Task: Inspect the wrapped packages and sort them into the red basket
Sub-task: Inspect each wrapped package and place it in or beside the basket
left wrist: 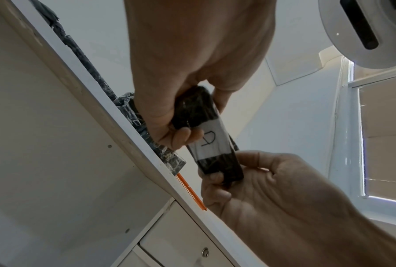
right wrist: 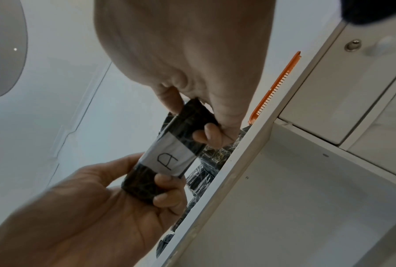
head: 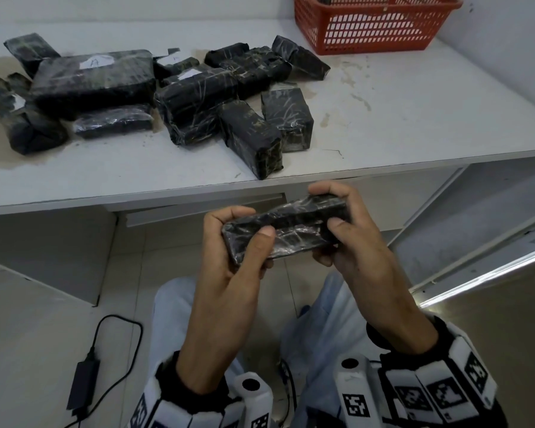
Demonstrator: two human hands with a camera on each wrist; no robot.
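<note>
I hold one black, film-wrapped package [head: 286,227] level in front of me, below the table's front edge. My left hand [head: 244,230] grips its left end and my right hand [head: 334,223] grips its right end, thumbs on top. Both wrist views show the underside of the package [left wrist: 204,112] [right wrist: 192,117], where a white label [left wrist: 212,142] [right wrist: 167,159] carries a handwritten "A". My left hand [left wrist: 169,115] [right wrist: 160,191] and right hand [left wrist: 217,184] [right wrist: 213,130] are curled round the ends. The red basket [head: 374,26] stands at the table's far right.
Several more black wrapped packages [head: 167,94] lie in a loose pile across the white table [head: 399,125], some with white labels. One package [head: 250,137] reaches the front edge. A black charger with its cable [head: 84,384] lies on the floor at the left.
</note>
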